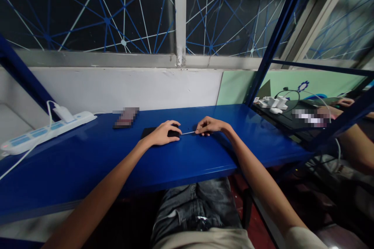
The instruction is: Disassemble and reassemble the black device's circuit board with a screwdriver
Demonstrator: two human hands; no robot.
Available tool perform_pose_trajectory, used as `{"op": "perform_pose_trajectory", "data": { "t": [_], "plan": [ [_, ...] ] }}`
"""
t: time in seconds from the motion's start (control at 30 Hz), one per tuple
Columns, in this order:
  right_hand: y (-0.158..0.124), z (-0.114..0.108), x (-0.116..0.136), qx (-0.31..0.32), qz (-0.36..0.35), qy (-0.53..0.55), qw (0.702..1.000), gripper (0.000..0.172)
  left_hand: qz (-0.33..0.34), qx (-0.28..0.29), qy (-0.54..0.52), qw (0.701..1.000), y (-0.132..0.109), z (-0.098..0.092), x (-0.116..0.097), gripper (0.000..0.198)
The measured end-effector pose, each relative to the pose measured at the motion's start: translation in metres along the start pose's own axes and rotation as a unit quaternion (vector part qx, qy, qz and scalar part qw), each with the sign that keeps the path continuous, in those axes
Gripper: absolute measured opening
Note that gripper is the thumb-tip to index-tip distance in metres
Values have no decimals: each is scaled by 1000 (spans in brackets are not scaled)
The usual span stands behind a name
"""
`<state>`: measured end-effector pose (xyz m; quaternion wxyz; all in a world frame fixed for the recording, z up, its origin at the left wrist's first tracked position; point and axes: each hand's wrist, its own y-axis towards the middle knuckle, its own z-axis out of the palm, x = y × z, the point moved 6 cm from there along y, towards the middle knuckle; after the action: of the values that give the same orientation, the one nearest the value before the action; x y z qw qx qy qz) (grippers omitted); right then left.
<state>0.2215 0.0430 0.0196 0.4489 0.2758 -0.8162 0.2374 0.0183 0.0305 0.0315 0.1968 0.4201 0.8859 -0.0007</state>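
Note:
On the blue table (181,163), a flat black object (148,131) lies under my left hand (163,133). Fingers and thumb curl round its right end; its kind does not show. A thin, light-coloured rod (187,133) spans the gap between my hands, its left tip at or close to the black object's right end. My right hand (209,125) pinches the rod's other end between thumb and fingers, which hide that end. Tiny dark specks lie on the table just beyond the rod.
A white power strip (49,132) with a plugged-in charger (63,113) stands at the left. Near the wall lies a pixelated flat item (126,117). Past the blue frame post (274,39) at the right, a co-worker's arm (358,146) is near chargers and cables (274,103).

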Motion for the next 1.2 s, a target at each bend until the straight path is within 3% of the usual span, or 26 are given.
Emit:
{"op": "perform_pose_trajectory", "data": {
  "t": [0.17,0.43,0.57,1.03,1.2],
  "plan": [
    [-1,1,1,-7,10,-11,1000,48,5,-3,3,1000,0,1,2,26],
    [1,0,0,-18,19,14,1000,40,3,-2,4,1000,1,0,0,23],
    [2,1,2,-4,-15,11,1000,38,4,-8,1,1000,0,1,1,23],
    [8,6,2,-47,-22,16,999,39,15,-94,-38,995,-2,-3,0,34],
    [9,9,-1,-15,-33,38,999,40,6,-104,-25,994,-1,-2,0,39]
  ]
}}
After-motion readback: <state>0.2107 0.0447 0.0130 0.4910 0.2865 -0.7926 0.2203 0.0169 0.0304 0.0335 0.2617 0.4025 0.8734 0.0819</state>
